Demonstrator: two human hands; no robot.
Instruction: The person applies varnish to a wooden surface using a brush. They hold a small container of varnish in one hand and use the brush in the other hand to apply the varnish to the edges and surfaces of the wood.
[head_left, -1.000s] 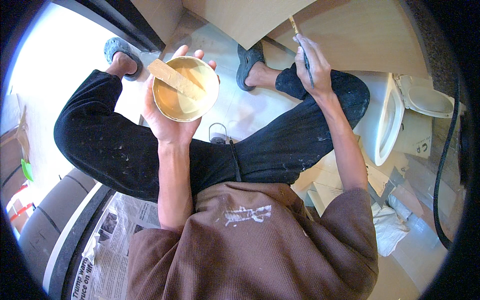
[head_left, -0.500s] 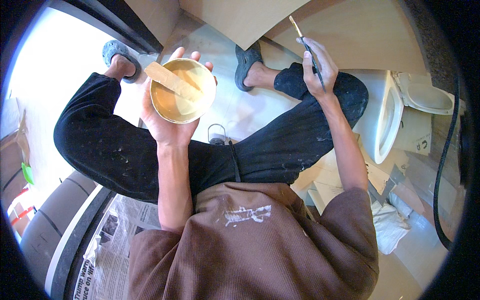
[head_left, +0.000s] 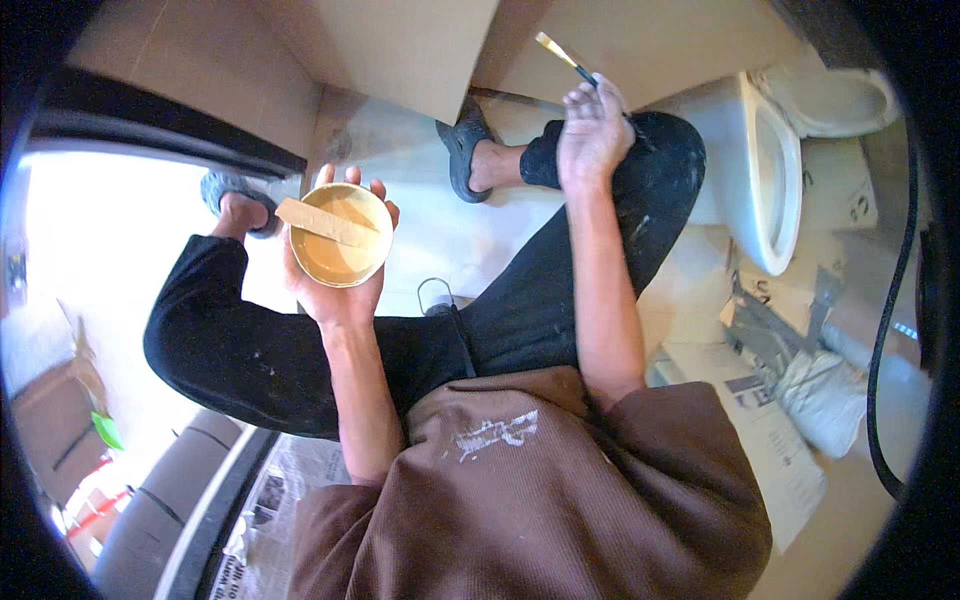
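My left hand [head_left: 340, 297] cradles a round bowl [head_left: 335, 268] from below, its fingertips showing past the far rim. A yellowish-tan coating lines the bowl, and a flat wooden stick [head_left: 325, 221] lies in it with one end over the left rim. My right hand [head_left: 592, 135], dusted with white on the fingers, holds a thin paintbrush [head_left: 565, 59] with a dark handle and pale bristles. The brush tip points up and left, close to a wooden panel [head_left: 640, 45]. My right hand is above my right knee.
A second wood panel [head_left: 400, 50] stands ahead, its lower corner near my clog [head_left: 465, 150]. At the right is a white toilet [head_left: 765, 190], with cardboard and a crumpled plastic bag [head_left: 825, 395] behind it. A black cable [head_left: 885, 370] hangs far right. Newspaper [head_left: 285, 490] lies lower left.
My right hand has moved left and turned, so the brush now leans further left. The bowl in my left hand sits lower and slightly left. The whole view has shifted.
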